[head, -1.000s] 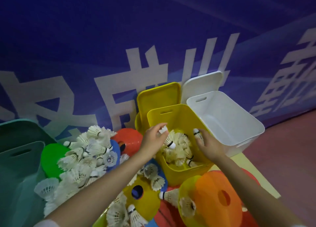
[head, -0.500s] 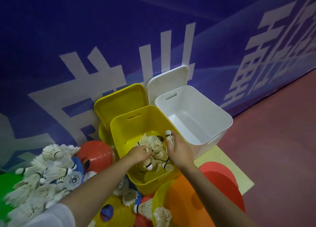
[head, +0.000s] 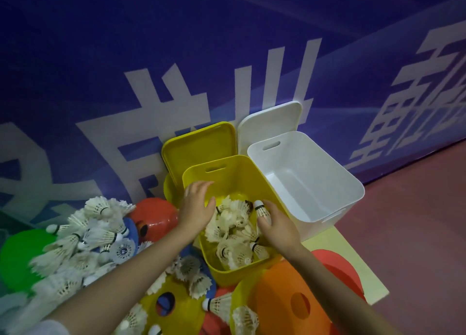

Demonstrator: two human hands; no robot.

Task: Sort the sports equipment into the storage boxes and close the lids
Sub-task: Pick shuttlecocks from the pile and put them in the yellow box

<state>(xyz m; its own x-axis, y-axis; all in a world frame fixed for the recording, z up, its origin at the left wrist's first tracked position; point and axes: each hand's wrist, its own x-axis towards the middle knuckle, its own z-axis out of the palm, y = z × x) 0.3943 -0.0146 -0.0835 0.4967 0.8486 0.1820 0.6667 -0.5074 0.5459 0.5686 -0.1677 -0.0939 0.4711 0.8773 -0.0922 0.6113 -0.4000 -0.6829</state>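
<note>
At the bottom of the frame, an orange cone (head: pixel 290 307) and a yellow cone (head: pixel 174 309) lie among loose shuttlecocks (head: pixel 83 239). At centre, the left hand (head: pixel 195 208) hovers over the yellow box (head: pixel 227 275), fingers spread, holding nothing. The right hand (head: pixel 278 225) pinches 1 shuttlecock (head: pixel 261 208) inside it. Farther right stands the white box (head: pixel 335 191), both lids propped against the blue wall (head: pixel 151 44).

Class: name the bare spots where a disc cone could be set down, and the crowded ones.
Free: the white box, nothing inside; red floor to its right. Crowded: the yellow box, holding shuttlecocks and both hands; the shuttlecock pile and cones nearest the camera.
</note>
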